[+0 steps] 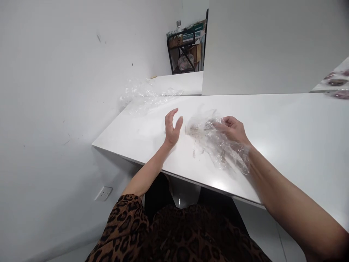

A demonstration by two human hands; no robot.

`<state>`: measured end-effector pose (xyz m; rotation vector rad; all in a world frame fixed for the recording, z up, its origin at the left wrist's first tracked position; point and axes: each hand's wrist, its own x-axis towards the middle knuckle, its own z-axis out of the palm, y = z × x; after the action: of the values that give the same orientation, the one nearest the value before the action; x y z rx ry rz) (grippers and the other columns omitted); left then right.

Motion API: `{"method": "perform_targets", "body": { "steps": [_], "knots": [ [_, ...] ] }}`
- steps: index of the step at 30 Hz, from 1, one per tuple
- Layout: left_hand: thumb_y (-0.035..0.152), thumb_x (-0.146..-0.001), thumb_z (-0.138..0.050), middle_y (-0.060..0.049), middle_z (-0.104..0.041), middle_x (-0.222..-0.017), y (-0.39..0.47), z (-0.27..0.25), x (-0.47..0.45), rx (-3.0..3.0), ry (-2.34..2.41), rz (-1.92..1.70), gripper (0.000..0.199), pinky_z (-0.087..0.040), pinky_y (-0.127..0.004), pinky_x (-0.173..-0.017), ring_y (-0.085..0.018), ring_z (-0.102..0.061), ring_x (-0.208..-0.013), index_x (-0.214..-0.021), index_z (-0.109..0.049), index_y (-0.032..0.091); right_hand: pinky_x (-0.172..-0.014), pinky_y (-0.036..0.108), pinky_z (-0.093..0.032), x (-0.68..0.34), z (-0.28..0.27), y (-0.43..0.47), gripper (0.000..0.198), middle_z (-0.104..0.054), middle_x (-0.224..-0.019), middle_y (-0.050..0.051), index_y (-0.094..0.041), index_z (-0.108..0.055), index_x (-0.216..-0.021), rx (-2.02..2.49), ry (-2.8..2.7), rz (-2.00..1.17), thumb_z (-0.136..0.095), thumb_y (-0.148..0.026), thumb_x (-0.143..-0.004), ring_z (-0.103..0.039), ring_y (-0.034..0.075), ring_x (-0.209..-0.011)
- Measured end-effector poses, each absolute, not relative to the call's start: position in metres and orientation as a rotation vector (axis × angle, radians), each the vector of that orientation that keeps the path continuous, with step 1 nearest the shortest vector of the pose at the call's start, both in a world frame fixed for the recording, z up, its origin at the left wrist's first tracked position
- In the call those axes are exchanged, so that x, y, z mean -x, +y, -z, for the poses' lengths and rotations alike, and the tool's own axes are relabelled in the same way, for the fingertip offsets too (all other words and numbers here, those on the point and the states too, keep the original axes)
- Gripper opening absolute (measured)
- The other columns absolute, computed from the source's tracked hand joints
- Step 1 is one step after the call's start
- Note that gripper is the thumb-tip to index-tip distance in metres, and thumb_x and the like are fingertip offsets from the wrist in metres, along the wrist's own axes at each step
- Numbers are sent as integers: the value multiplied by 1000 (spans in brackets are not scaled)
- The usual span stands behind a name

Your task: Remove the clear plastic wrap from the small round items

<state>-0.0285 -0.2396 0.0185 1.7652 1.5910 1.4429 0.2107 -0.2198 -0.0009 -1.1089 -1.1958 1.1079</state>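
Note:
My right hand pinches a crumpled clear plastic bag above the white table. The bag hangs loosely from the fingers and drapes toward my right wrist. Something brownish shows at the bag's left end, too blurred to name. To the left of the bag, my left hand is held with thumb and fingers apart, holding nothing. A narrow gap separates it from the bag.
More clear plastic wrap lies at the table's far left, by the wall. An upright white panel stands along the back edge. Behind it is a black shelf with boxes. Reddish-brown packaged pieces show at far right.

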Motion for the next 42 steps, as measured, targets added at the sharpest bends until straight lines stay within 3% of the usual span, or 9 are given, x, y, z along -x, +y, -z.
{"method": "perform_targets", "body": {
  "steps": [5, 10, 15, 18, 24, 28, 30, 33, 42],
  "knots": [
    [62, -91, -73, -5, -45, -167, -267, -38, -12, -2551, 1364, -786, 61, -19, -56, -132, -36, -17, -166, -145, -63, 36, -52, 28, -38, -206, 0, -223, 60, -55, -65, -4, -24, -56, -76, 1058, -1132, -1216, -97, -59, -50, -47, 11, -58],
    [39, -95, -73, -10, -65, -145, -241, -42, -22, -2611, 1426, -706, 47, -11, -57, -133, -36, -33, -159, -141, -66, 29, -54, 26, -35, -205, 6, -218, 60, -52, -64, -5, -22, -56, -79, 1068, -1166, -1151, -96, -60, -53, -44, 10, -59],
    [18, -99, -56, -8, -76, -109, -200, -45, 42, -2330, 1744, -1087, 18, -41, -45, -118, -25, -67, -112, -103, -74, 20, -51, 25, -35, -208, 5, -217, 58, -52, -68, -5, -23, -56, -92, 1227, -1121, -1188, -93, -53, -60, -48, 12, -58],
    [12, -93, -55, -10, -74, -116, -192, -44, 89, -1744, 2036, -1354, 21, -50, -38, -106, -24, -69, -113, -106, -71, 18, -54, 29, -42, -211, -1, -220, 61, -56, -74, -3, -24, -56, -111, 1343, -1102, -1205, -91, -42, -64, -55, 15, -60],
    [-5, -76, -61, -20, -41, -162, -237, -29, 98, -1182, 2377, -1581, 74, -43, -43, -120, -30, -49, -148, -146, -50, 18, -58, 33, -45, -208, -3, -222, 61, -57, -67, -3, -24, -63, -125, 1303, -1168, -1229, -85, -36, -70, -56, 17, -57],
    [36, -100, -60, -13, -71, -116, -277, -23, 47, -1381, 1861, -1319, 23, -58, -27, -74, -17, -71, -88, -111, -66, 16, -55, 31, -42, -205, 3, -223, 56, -56, -66, -3, -23, -67, -114, 1170, -1156, -1285, -90, -45, -68, -55, 16, -56],
    [61, -103, -50, -13, -73, -94, -284, -25, 23, -1237, 1644, -937, 52, -53, -26, -56, -15, -66, -63, -92, -68, 13, -56, 30, -42, -203, 4, -225, 60, -55, -65, -3, -23, -66, -110, 1086, -1159, -1297, -92, -53, -65, -54, 15, -56],
    [73, -100, -49, -16, -76, -90, -278, -32, -1, -918, 1435, -608, 66, -56, -29, -55, -19, -71, -60, -93, -70, 10, -57, 28, -41, -200, 3, -229, 67, -52, -63, -6, -25, -64, -110, 923, -1168, -1286, -93, -61, -61, -51, 13, -57],
    [21, -99, -60, -8, -79, -90, -245, -36, -7, -828, 1473, -1027, 12, -53, -22, -60, -12, -71, -63, -102, -66, 12, -54, 27, -38, -197, -11, -233, 45, -50, -59, -6, -23, -62, -100, 1051, -1042, -1337, -87, -42, -69, -48, 14, -57]
  ]
}}
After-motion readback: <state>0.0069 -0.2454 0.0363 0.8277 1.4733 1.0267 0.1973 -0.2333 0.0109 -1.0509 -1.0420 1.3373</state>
